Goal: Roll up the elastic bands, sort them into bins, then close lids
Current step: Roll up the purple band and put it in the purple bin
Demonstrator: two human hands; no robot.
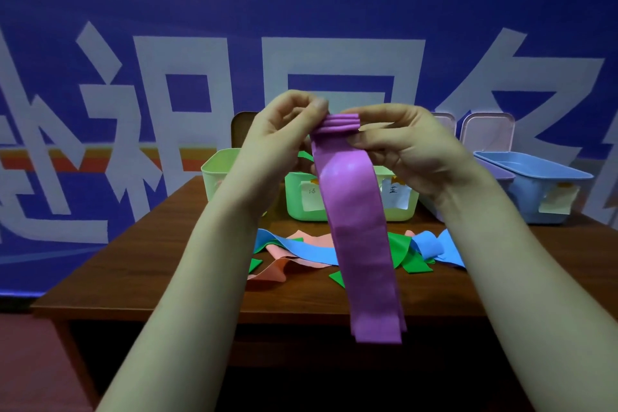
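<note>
Head view: left hand [284, 130] and right hand [401, 144] pinch the started roll of the flat purple elastic band [361, 244]; slackened pinch would likely unwind it.

Wide purple elastic band [361, 244]: top end rolled into tight coil, coil ends pinched by left hand [277, 130] and right hand [411, 150]; flat tail hangs straight down past table's near edge.
Loose blue band [301, 249], salmon-pink band [274, 269], green band [413, 261]: unrolled, tangled heap mid-table.
Pale green plastic bins [217, 174], lavender bin [495, 174], light blue bin [535, 191]: open, in row along far edge.
Pink lid [488, 130]: upright behind bins.
</note>
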